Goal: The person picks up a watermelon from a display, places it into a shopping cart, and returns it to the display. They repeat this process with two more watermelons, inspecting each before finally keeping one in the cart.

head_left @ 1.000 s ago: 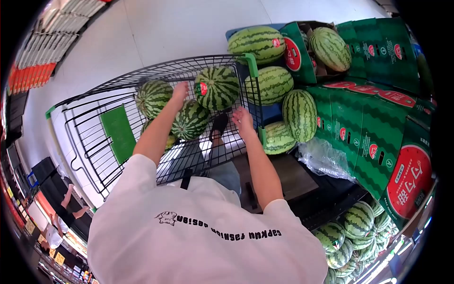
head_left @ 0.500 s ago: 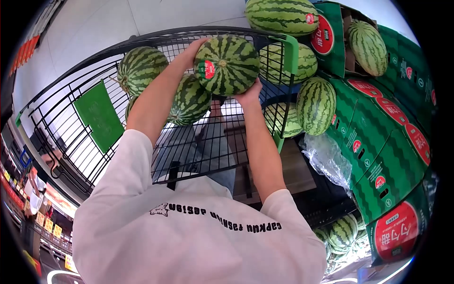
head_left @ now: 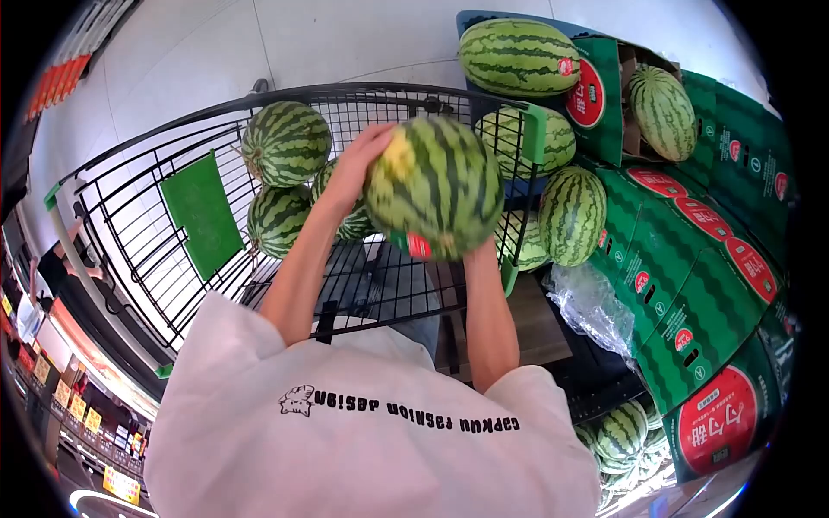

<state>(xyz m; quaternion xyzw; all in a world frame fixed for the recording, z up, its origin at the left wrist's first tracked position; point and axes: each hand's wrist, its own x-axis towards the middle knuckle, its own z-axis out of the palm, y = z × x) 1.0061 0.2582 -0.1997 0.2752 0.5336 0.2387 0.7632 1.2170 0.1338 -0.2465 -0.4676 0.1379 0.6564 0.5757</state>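
Between my two hands is a striped watermelon (head_left: 436,186), held up over the black wire shopping cart (head_left: 393,298). It has a yellow patch near its upper left and a red sticker low on its near side. My left hand (head_left: 358,162) grips its left side with the fingers curved over the rind. My right hand (head_left: 480,250) supports it from the lower right, its fingers mostly hidden behind the melon. Inside the cart, a watermelon (head_left: 287,142), a second watermelon (head_left: 278,221) and a partly covered third watermelon (head_left: 354,220) lie to the left of the held one.
Right of the cart are several watermelons (head_left: 572,216) and green printed cartons (head_left: 699,285). An open carton (head_left: 609,104) has a melon in it. Crumpled clear plastic (head_left: 591,306) lies beside the cartons. A green panel (head_left: 203,214) hangs on the cart's left side.
The held watermelon has come nearer to me and turned, bringing the yellow patch into view and its sticker to the lower side. Both hands moved with it.
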